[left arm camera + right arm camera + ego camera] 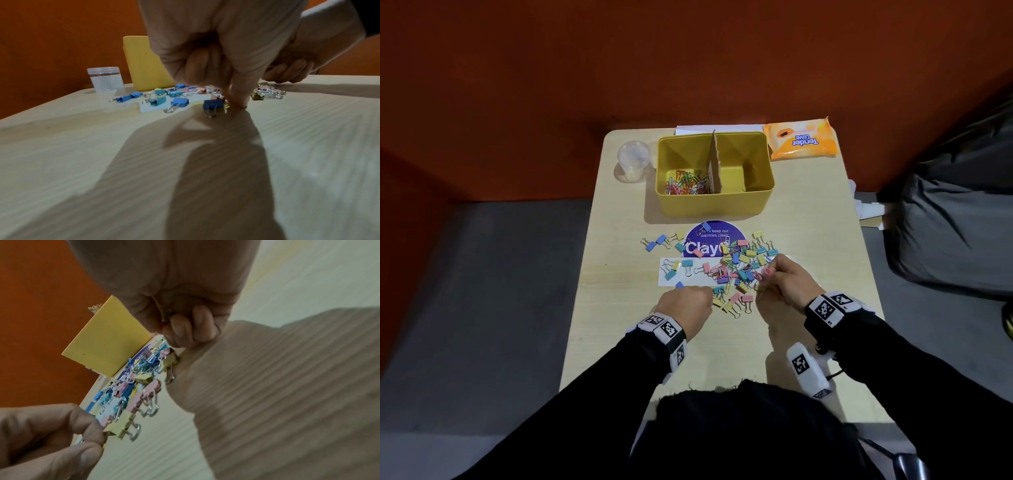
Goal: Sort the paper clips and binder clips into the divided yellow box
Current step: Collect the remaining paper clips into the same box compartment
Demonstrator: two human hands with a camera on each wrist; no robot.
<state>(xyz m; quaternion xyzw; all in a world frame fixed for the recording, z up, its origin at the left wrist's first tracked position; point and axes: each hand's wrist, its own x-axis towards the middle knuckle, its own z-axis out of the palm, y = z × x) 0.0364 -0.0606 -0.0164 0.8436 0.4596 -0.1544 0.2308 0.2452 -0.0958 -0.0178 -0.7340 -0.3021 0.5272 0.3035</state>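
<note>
- Fingers of my left hand (686, 303) curl, tips pinching down beside the binder clip pile (736, 265).
- My right hand (786, 282) pinches paper clips there; count unclear.

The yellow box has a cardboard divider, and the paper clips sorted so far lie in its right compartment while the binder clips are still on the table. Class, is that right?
Not quite. In the head view the paper clips lie in the left compartment of the yellow box, left of the cardboard divider; the right compartment looks empty. The binder clips are indeed still on the table.
</note>
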